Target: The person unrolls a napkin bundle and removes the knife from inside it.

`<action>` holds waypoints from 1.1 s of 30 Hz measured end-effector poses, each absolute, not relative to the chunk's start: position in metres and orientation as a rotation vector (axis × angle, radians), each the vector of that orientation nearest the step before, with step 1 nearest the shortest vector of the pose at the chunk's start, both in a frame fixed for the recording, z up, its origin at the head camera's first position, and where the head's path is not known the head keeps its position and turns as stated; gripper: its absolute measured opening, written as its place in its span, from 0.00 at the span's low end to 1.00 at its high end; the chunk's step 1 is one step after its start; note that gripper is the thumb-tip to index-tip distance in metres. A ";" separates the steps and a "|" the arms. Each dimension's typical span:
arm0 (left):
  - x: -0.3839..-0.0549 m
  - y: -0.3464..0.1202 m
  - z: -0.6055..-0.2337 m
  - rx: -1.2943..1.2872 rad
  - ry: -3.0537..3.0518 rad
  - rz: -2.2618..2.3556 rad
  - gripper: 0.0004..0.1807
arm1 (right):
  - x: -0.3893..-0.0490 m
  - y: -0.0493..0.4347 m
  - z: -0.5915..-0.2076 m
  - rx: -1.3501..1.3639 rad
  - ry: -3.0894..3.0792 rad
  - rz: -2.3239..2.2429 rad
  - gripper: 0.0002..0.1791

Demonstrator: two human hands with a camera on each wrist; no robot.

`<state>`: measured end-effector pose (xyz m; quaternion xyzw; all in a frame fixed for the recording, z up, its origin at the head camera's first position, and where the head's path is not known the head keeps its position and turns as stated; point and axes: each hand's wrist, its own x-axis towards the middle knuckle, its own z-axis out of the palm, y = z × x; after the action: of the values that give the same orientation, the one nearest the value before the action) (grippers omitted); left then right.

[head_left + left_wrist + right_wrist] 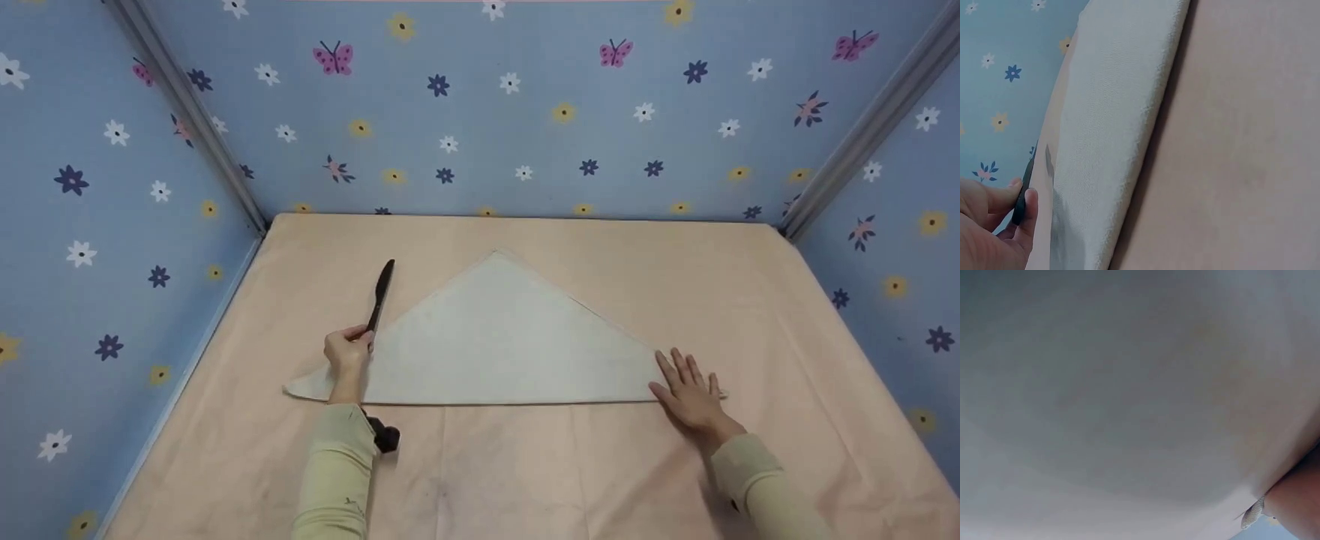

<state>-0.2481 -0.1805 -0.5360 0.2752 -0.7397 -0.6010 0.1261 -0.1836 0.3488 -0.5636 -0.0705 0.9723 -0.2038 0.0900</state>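
Note:
A pale cloth (510, 337), folded into a triangle, lies with its point toward the back wall and its long folded edge toward me. My left hand (349, 351) pinches a black table knife (383, 285) by its handle over the cloth's left part, blade pointing away from me. In the left wrist view, thumb and fingers grip the dark knife (1023, 194) beside the cloth (1112, 95). With fingers spread, my right hand (691, 396) rests on the cloth's right corner. The right wrist view is mostly a blurred pale surface, with part of that hand (1297, 500) at the edge.
A peach-coloured covering (510, 472) with faint creases spreads over the table. Blue flowered panels (487, 97) stand at the back and both sides, with grey posts (199, 112) at the corners. A black device (385, 435) sits at the left wrist.

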 end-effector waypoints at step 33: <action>-0.312 -0.149 -0.521 0.822 -2.326 -1.609 0.12 | -0.184 0.351 -0.564 -0.222 2.898 -0.600 0.36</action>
<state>-0.3122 -0.1493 -0.5210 0.2779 -0.7858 -0.5437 0.0980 -0.1839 0.3505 -0.5645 -0.0745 0.9728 -0.2013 0.0868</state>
